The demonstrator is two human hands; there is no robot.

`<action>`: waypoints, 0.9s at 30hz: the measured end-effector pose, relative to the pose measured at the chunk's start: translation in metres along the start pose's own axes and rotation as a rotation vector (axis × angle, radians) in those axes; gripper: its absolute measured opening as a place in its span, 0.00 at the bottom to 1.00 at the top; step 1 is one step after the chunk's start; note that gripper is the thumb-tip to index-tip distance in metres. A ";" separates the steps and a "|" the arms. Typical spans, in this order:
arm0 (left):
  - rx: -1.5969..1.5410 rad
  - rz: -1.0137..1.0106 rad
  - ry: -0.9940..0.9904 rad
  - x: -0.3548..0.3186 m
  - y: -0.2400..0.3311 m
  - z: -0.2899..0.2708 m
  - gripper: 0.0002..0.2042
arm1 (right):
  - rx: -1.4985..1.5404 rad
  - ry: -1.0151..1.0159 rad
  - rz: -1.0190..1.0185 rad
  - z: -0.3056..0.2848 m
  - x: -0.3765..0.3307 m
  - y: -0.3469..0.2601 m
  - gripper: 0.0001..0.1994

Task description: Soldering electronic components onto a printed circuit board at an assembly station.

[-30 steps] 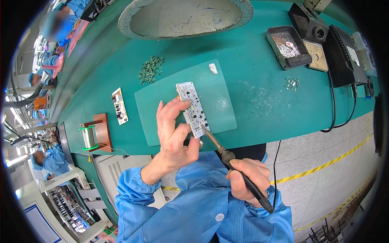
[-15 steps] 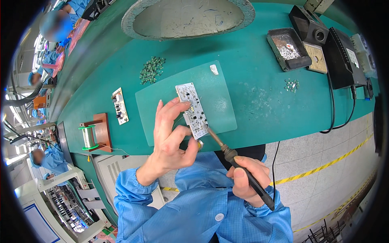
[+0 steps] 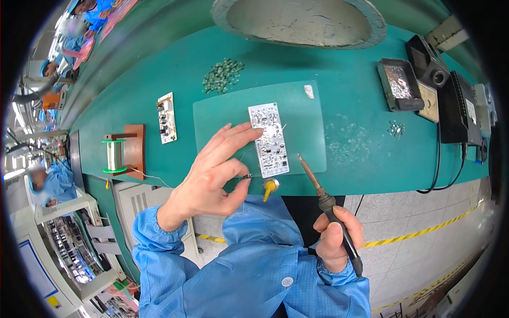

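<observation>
A white circuit board with small dark parts lies on the translucent green mat. My left hand reaches over its left side, with outstretched fingertips touching the board. Its thumb and forefinger pinch a small dark component beside the board's lower left edge. A thin wire loops by these fingers. In my right hand is a soldering iron, gripped by its dark handle. The iron's tip points up and left, apart from the board's right edge.
Left of the mat stand another populated board and a solder wire spool on a brown holder. Small green pieces are heaped behind. A soldering station and black tray sit right. A yellow-and-silver piece is at the table edge.
The soldering iron's tip has moved off the board's lower right edge, away to the right. My left thumb and forefinger have shifted slightly left, and the dark component shows between them. The view has shifted.
</observation>
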State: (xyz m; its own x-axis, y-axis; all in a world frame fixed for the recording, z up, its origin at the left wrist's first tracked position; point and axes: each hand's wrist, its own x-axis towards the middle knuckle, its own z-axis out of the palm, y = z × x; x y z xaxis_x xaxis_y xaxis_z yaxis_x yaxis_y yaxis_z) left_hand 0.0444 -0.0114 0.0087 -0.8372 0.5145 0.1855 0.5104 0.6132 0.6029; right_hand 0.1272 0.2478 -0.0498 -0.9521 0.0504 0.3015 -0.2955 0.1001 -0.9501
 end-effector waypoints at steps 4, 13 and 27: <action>-0.060 0.013 0.036 -0.002 -0.001 -0.005 0.09 | 0.027 0.015 -0.003 0.002 -0.001 0.001 0.17; -0.049 0.059 0.073 0.013 0.024 -0.018 0.13 | 0.004 0.209 -0.099 -0.010 0.002 0.006 0.19; 0.118 0.062 -0.270 0.142 0.066 0.014 0.05 | 0.000 0.568 -0.172 -0.058 0.016 0.017 0.17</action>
State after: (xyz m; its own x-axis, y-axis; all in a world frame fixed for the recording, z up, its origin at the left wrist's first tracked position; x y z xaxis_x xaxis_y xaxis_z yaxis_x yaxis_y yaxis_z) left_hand -0.0384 0.1105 0.0643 -0.7289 0.6846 -0.0036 0.5918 0.6326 0.4996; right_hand 0.1115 0.3080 -0.0566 -0.6996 0.5576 0.4469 -0.4420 0.1538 -0.8837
